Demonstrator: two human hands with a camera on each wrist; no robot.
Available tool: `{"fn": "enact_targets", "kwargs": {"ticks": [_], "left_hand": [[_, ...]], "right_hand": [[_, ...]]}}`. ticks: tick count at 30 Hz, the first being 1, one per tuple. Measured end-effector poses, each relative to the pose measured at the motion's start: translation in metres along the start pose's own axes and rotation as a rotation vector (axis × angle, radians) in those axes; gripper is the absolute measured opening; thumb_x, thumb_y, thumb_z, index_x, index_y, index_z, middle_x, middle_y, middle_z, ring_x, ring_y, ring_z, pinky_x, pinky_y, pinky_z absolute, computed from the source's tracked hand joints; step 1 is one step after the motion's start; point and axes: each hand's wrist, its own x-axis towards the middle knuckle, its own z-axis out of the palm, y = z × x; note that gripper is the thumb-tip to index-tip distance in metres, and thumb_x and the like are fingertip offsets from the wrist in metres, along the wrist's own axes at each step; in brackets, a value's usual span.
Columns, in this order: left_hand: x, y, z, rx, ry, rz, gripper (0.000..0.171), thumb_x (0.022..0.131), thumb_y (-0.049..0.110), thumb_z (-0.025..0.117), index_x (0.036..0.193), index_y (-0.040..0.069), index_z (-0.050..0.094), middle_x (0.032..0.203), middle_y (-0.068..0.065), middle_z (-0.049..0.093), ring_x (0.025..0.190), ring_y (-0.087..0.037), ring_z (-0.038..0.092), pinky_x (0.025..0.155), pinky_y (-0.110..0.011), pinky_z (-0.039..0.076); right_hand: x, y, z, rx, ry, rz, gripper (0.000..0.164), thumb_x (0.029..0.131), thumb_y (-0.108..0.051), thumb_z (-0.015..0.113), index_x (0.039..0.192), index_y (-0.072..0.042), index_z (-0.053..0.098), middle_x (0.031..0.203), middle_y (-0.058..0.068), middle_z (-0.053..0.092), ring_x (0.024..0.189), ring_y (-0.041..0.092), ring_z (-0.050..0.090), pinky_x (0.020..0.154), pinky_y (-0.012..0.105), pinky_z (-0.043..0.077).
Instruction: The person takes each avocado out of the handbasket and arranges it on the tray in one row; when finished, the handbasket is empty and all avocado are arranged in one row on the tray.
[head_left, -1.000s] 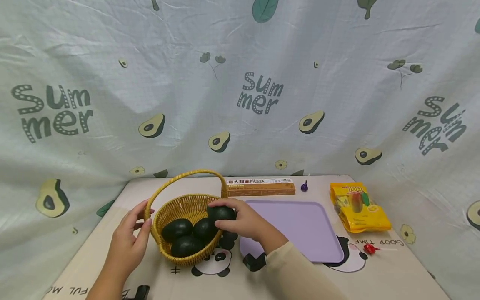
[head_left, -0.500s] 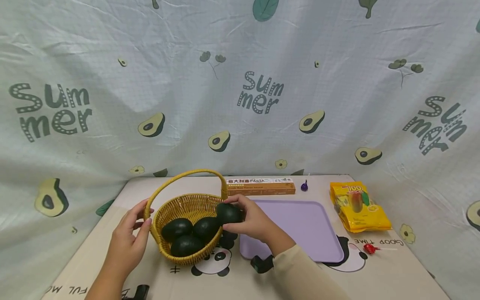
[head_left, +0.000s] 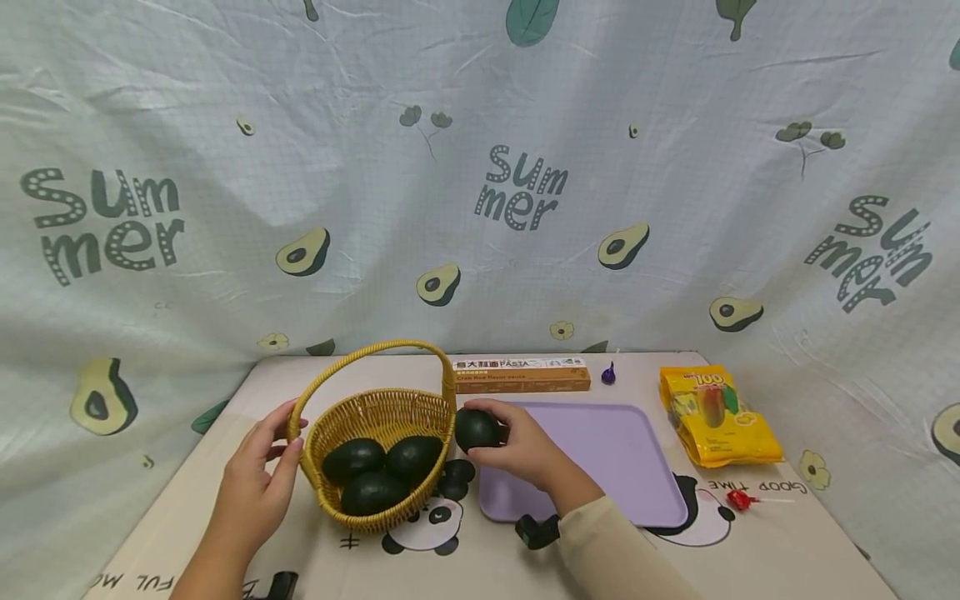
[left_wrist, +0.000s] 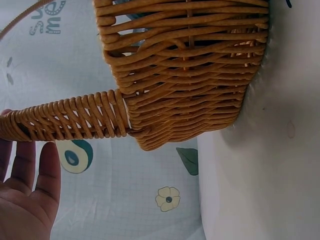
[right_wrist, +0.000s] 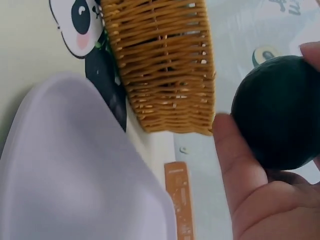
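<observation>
My left hand (head_left: 255,483) holds the side of a yellow wicker basket's (head_left: 378,521) arched handle, thumb in front and fingertips behind. In the left wrist view, the fingers (left_wrist: 49,167) lie against the woven handle (left_wrist: 75,117). Several dark green avocados (head_left: 375,492) rest inside the basket. My right hand (head_left: 525,446) grips another avocado (head_left: 476,429) between thumb and fingers, just outside the basket's right rim and over the left edge of the purple tray (head_left: 600,450). In the right wrist view, this avocado (right_wrist: 280,112) looks round, held off the table.
A pasta box (head_left: 522,379) lies behind the tray, with a purple-wrapped lollipop (head_left: 609,373) to its right. At the right are a yellow mango candy bag (head_left: 716,417) and a red lollipop (head_left: 739,498). A patterned curtain (head_left: 480,292) hangs around the table.
My right hand has carried the avocado rightward, from above the basket's contents to past its rim toward the tray. The left hand and basket have stayed put.
</observation>
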Motion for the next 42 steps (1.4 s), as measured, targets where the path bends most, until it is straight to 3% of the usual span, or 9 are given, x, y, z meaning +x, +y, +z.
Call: {"fn": "enact_targets", "kwargs": {"ticks": [10,17,23,31,42], "left_hand": [[0.0,0.002,-0.001,0.0,0.005,0.005,0.056,0.097,-0.007,0.063,0.149,0.007,0.049,0.119,-0.014,0.066,0.108,0.011,0.048,0.091,0.006,0.038],[-0.002,0.001,0.0,0.0,-0.001,-0.003,0.057,0.096,-0.007,0.063,0.149,0.008,0.049,0.119,-0.012,0.066,0.108,0.011,0.047,0.09,0.006,0.037],[-0.002,0.001,0.0,0.004,-0.002,-0.003,0.057,0.097,-0.007,0.063,0.15,0.009,0.049,0.12,-0.012,0.066,0.108,0.01,0.048,0.09,0.007,0.036],[-0.001,0.003,-0.001,0.006,0.0,-0.004,0.056,0.097,-0.006,0.063,0.149,0.007,0.049,0.12,-0.013,0.066,0.107,0.011,0.048,0.09,0.006,0.037],[-0.001,0.001,0.001,-0.005,0.003,0.0,0.056,0.098,-0.006,0.062,0.15,0.008,0.049,0.12,-0.014,0.066,0.108,0.011,0.047,0.091,0.006,0.036]], "right_hand": [[-0.004,0.011,-0.005,-0.05,0.013,0.03,0.061,0.078,-0.013,0.088,0.133,-0.023,0.064,0.139,0.005,0.059,0.113,0.029,0.066,0.094,0.043,0.06],[-0.008,0.024,-0.009,-0.087,0.014,0.068,0.054,0.081,-0.012,0.085,0.13,-0.021,0.064,0.141,0.007,0.058,0.114,0.03,0.066,0.099,0.047,0.057],[-0.01,0.031,-0.009,-0.18,0.02,0.076,0.053,0.077,-0.016,0.087,0.126,-0.021,0.067,0.131,0.007,0.065,0.114,0.028,0.064,0.1,0.05,0.055],[-0.012,0.037,-0.01,-0.245,0.005,0.115,0.072,0.076,-0.021,0.086,0.141,-0.01,0.057,0.135,0.01,0.063,0.122,0.033,0.06,0.104,0.055,0.053],[-0.014,0.042,-0.015,-0.271,0.013,0.142,0.073,0.074,-0.019,0.089,0.14,-0.011,0.059,0.135,0.01,0.064,0.125,0.036,0.06,0.107,0.057,0.05]]}}
